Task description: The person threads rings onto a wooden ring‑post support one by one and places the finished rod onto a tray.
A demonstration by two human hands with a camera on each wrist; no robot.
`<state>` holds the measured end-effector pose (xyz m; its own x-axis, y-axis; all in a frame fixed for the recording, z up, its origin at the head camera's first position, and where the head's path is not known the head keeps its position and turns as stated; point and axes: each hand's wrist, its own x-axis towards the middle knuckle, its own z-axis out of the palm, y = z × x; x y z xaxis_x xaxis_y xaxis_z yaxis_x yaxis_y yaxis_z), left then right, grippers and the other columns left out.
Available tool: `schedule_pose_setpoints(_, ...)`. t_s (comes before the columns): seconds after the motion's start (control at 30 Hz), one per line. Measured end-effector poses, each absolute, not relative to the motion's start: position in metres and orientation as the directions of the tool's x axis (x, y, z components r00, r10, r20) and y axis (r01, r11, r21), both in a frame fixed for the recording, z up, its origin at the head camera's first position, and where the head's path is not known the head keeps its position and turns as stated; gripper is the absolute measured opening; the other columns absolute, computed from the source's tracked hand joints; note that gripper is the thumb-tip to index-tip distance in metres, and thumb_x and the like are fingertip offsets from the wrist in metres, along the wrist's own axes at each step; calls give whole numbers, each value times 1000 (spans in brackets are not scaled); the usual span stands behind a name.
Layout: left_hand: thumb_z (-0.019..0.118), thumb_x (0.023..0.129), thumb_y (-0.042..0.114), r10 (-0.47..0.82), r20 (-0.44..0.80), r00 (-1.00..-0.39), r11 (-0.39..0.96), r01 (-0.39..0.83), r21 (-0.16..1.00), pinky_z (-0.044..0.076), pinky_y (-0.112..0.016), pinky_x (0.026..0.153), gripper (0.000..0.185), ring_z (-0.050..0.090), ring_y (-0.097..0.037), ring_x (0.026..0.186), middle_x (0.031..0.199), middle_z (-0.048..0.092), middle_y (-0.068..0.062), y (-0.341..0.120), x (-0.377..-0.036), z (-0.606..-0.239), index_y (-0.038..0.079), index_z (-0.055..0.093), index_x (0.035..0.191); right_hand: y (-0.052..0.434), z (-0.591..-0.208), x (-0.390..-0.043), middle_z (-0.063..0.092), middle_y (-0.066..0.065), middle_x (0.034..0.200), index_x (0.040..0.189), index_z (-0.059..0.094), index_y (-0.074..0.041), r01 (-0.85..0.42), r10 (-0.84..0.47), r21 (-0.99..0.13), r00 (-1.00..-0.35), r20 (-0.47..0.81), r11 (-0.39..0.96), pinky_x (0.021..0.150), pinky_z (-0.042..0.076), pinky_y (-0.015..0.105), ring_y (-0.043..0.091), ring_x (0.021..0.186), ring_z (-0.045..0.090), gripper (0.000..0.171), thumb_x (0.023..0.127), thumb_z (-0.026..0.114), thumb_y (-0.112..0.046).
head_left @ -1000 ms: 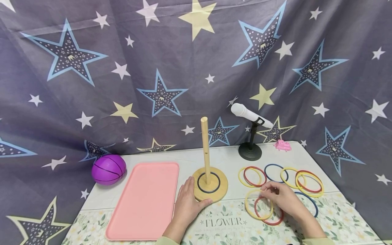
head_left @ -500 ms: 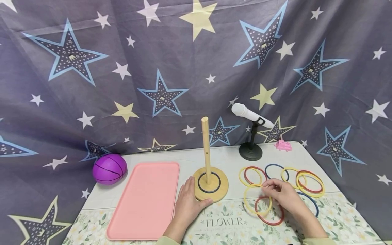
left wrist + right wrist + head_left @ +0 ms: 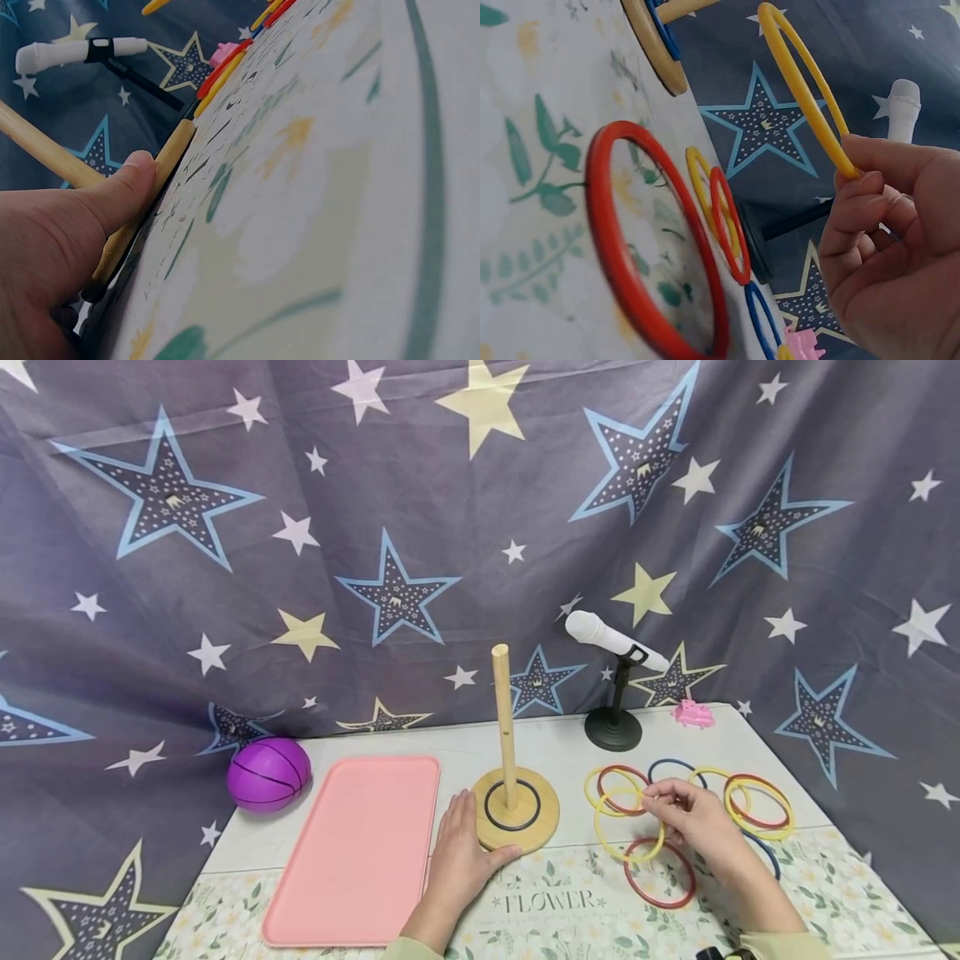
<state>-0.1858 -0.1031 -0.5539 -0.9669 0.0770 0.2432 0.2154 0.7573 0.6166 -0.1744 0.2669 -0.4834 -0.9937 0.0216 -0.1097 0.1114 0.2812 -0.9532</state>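
Observation:
A wooden peg stand (image 3: 515,810) with an upright post (image 3: 504,727) holds one dark blue ring (image 3: 512,806) on its round base (image 3: 142,210). My left hand (image 3: 459,860) rests on the table with its thumb against the base's edge (image 3: 124,187). My right hand (image 3: 693,822) pinches a yellow ring (image 3: 628,825) by its rim and holds it lifted off the table (image 3: 804,86). A red ring (image 3: 660,885) lies flat just below it (image 3: 649,255). Several more yellow, red and blue rings (image 3: 757,806) lie to the right of the stand.
A pink tray (image 3: 356,852) lies left of the stand, and a purple ball (image 3: 268,774) sits at the far left. A white microphone on a black stand (image 3: 615,689) and a small pink toy (image 3: 692,714) stand at the back. A starry cloth hangs behind.
My right hand has picked the yellow ring off the red one and raised it up and back. The left hand has stayed by the base.

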Motion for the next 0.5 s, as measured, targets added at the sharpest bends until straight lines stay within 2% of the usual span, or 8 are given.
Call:
schedule_pose_setpoints(0.27, 97, 76, 59, 83, 231, -969, 785, 206, 584, 26, -62, 131, 125, 33, -51, 159, 166, 42, -35, -104, -187, -554, -14, 42, 161, 265, -465, -175, 65, 4, 92, 128, 71, 2, 59, 26, -961, -998, -54, 270, 58, 49, 31, 18, 68, 55, 35, 106, 78, -25)
schedule_pose_setpoints(0.5, 96, 76, 62, 75, 226, -971, 793, 195, 577, 26, -60, 131, 124, 35, -49, 159, 166, 43, -33, -103, -188, -555, -13, 44, 161, 256, -441, -175, 65, 2, 91, 128, 71, 2, -44, 8, -958, -999, 48, 282, 58, 48, 29, 17, 68, 55, 37, 106, 79, -28)
